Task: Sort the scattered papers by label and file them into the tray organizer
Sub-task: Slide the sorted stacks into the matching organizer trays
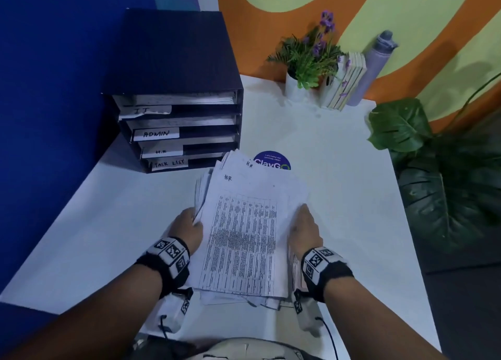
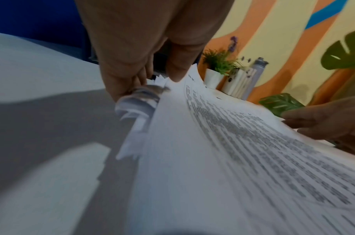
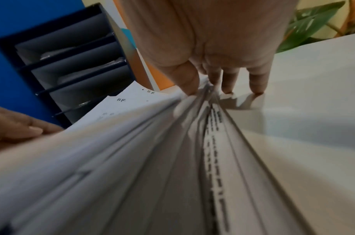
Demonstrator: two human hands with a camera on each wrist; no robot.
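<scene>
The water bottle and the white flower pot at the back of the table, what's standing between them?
In the head view, a row of upright books stands between the white flower pot and the water bottle.

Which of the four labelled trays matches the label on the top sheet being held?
The third tray from the top, tagged H.R, between ADMIN and TASK LIST; the top sheet reads H.R.

You see matt white printed paper sheets (image 1: 244, 237) on a smooth, faintly glossy white table (image 1: 339, 156); the tray organizer (image 1: 176, 61) looks matt and dark.
</scene>
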